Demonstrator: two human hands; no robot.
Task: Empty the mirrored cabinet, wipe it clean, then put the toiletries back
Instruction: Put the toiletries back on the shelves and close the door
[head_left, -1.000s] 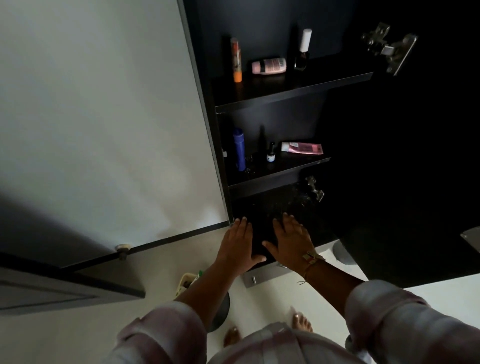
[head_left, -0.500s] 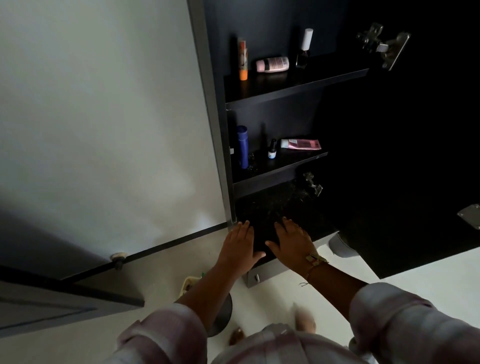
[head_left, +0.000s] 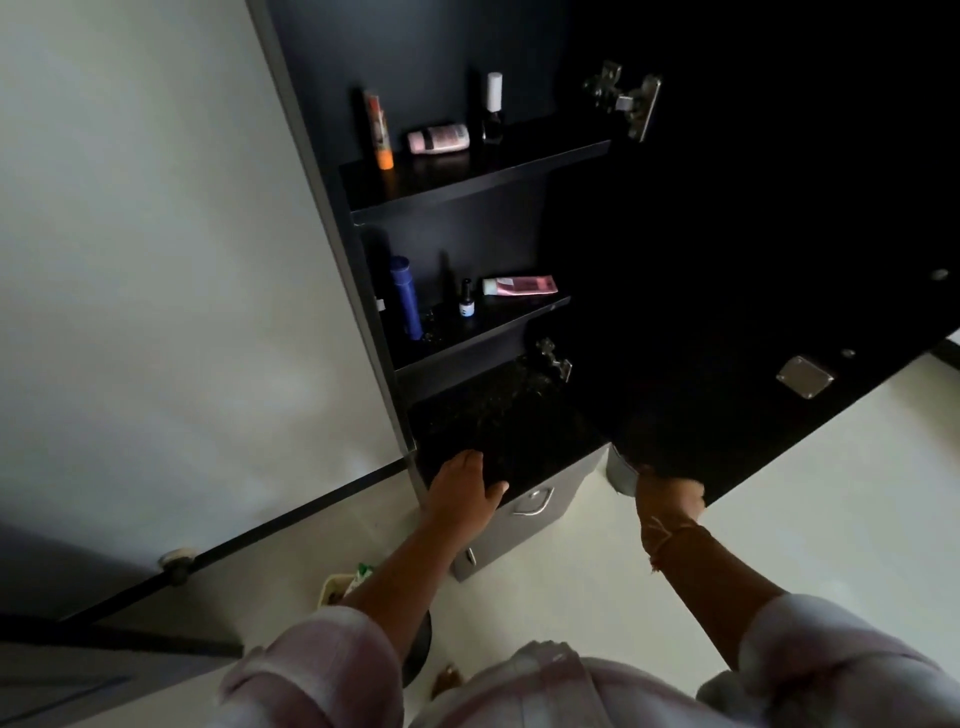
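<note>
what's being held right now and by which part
Right hand grips the cabinet door by its bottom edge; left hand rests flat on the bottom shelf, holding nothing.

Right hand (head_left: 667, 501) is at the cabinet door's (head_left: 727, 312) lower edge, fingers gone behind the panel, so the grip can't be read. Bottom shelf (head_left: 493, 415): too dark to make out. Labels on the pink tube (head_left: 519, 285) and small bottle (head_left: 466, 301) are too small. The cabinet's (head_left: 328, 208) top runs off the picture.

I read my left hand (head_left: 465, 488) lower centre, palm down, fingers straight, thumb splayed toward frame right | right hand (head_left: 667, 499) right of centre, thread band (head_left: 670, 540) at wrist, fingers hidden from me | both forearms (head_left: 415, 566) bare, reaching up-frame, pale sleeves (head_left: 322, 670) bunched at elbows along bottom edge
</note>
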